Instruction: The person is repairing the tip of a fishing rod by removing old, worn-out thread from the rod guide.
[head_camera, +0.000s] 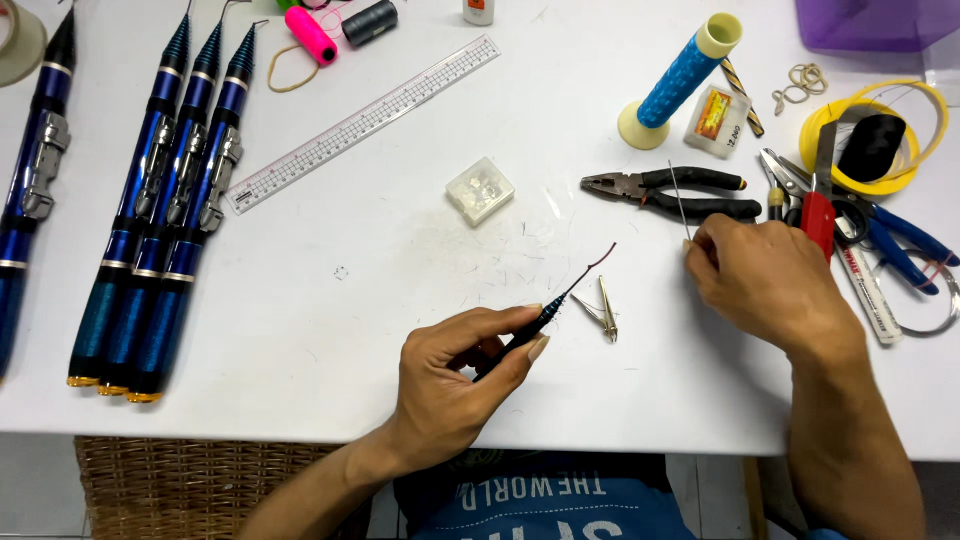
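My left hand grips the dark tip section of a fishing rod near the table's front edge; a thin red cord runs from its tip up and to the right. My right hand pinches a thin metal needle that stands upright beside black-handled pliers. Small metal tweezers lie on the table between my two hands, just right of the rod tip.
Several blue telescopic rods lie at the left. A clear ruler, small clear box, blue foam grip, thread spools, scissors, yellow line coil and purple container sit on the white table.
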